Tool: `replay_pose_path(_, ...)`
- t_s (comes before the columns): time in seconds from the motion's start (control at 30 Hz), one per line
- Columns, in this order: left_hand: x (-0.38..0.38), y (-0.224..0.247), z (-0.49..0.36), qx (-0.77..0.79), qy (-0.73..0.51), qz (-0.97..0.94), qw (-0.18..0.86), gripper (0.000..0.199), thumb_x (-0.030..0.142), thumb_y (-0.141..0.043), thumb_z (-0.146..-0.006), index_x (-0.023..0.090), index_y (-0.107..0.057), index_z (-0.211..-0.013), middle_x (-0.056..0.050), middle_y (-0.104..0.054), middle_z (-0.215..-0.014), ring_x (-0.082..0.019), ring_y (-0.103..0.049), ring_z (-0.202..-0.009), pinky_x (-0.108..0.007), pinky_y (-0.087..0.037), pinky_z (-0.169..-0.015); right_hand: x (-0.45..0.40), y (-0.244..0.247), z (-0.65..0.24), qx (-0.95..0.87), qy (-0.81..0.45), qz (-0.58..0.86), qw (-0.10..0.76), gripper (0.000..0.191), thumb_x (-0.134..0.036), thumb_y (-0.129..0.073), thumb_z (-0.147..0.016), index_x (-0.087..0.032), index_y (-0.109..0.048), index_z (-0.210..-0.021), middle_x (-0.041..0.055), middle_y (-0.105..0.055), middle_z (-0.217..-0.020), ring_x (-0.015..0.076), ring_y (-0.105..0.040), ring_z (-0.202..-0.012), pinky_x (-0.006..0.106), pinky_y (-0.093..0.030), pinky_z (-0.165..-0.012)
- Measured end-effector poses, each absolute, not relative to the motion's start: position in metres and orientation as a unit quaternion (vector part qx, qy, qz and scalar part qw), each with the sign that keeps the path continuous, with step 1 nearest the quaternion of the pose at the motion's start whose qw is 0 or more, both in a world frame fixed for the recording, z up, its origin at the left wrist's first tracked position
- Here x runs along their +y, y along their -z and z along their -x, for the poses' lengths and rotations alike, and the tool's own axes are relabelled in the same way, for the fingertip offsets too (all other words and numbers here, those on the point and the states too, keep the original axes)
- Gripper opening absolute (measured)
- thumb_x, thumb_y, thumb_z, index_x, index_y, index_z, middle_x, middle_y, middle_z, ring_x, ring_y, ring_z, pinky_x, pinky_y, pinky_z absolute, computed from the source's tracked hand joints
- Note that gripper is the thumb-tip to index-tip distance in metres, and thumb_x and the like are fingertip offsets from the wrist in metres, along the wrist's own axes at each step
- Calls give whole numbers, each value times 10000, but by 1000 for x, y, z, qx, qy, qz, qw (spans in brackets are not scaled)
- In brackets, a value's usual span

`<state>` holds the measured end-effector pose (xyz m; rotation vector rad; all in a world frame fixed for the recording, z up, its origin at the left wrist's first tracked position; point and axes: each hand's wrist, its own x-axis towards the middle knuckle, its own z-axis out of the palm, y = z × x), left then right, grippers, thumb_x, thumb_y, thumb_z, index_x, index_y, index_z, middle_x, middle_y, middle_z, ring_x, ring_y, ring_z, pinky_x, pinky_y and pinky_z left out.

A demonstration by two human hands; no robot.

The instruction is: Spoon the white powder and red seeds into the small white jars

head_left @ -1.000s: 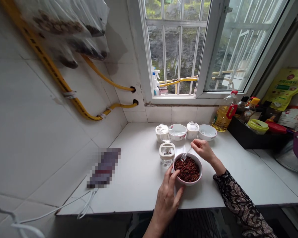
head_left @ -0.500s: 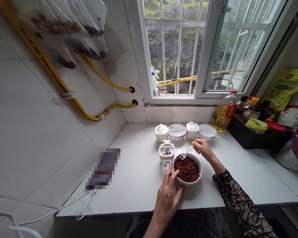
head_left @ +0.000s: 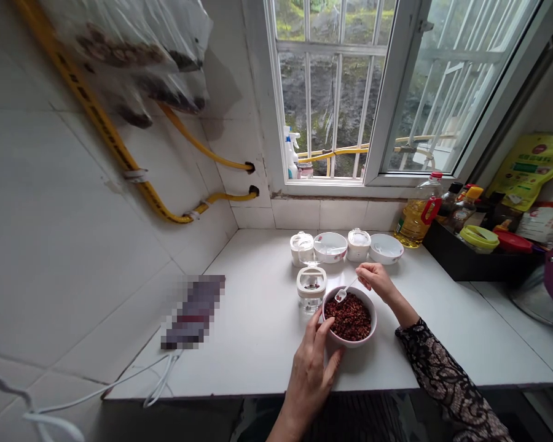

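A white bowl (head_left: 354, 345) full of dark reddish-brown peppercorns (head_left: 351, 320) stands near the counter's front. My left hand (head_left: 312, 362) steadies it, fingertips on the near-left rim and thumb by its lower side. Pinched in my right hand (head_left: 375, 282) is a small white spoon (head_left: 340, 296), its scoop just over the far-left part of the peppercorns with a few dark bits in it. Left of the bowl, close to my left fingertips, sits a clear jar (head_left: 310, 301) with a cream rim; a few dark bits show inside its top.
Behind stand two white lidded jars (head_left: 300, 250) (head_left: 359, 246) and two white bowls (head_left: 330, 255) (head_left: 386, 252). An oil bottle (head_left: 412, 221) and a black box (head_left: 461, 261) of condiments are at the right. A blurred dark object (head_left: 196, 313) with a white cable lies left.
The spoon's scoop has shifted slightly and turned, so the bits in it show more clearly. My left hand keeps its place on the bowl. The whole view has moved a little.
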<state>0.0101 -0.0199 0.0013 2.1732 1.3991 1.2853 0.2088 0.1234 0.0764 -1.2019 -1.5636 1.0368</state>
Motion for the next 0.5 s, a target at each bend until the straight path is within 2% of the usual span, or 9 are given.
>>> replay_pose_path(0.13, -20, -3, -10, 484, -439, -745, 134, 513, 122, -524, -907, 263, -410, -1387, -144, -423, -1521, -268, -493, -1386, -440, -512, -1064, 125, -79, -203, -615, -422, 480, 463, 383, -471, -570, -754, -229, -420, -499, -39, -419, -426, 87, -330, -391, 245, -267, -401)
replay_pose_path(0.27, -19, -1, -11, 486, -443, -741, 133, 518, 116, -528, -898, 262, -424, -1384, -144, -433, -1516, -275, -502, -1378, -450, -514, -1064, 117, -90, -187, -619, -371, 468, 510, 421, -526, -530, -856, -229, -436, -573, -27, -447, -507, 112, -382, -475, 260, -354, -485)
replay_pose_path(0.37, -19, -1, -11, 482, -447, -742, 134, 539, 103, -532, -889, 264, -418, -1391, -139, -429, -1523, -275, -487, -1391, -449, -506, -1075, 105, -98, -172, -688, -221, 447, 526, 373, -470, -473, -948, -228, -488, -665, 8, -523, -599, 150, -455, -561, 285, -396, -565)
replay_pose_path(0.5, -19, -1, -11, 477, -452, -743, 132, 523, 117, -529, -904, 266, -416, -1392, -130, -429, -1527, -262, -478, -1399, -432, -505, -1079, 95, -100, -163, -812, -42, 373, 447, 277, -321, -456, -972, -221, -537, -727, 54, -618, -702, 184, -527, -648, 334, -406, -694)
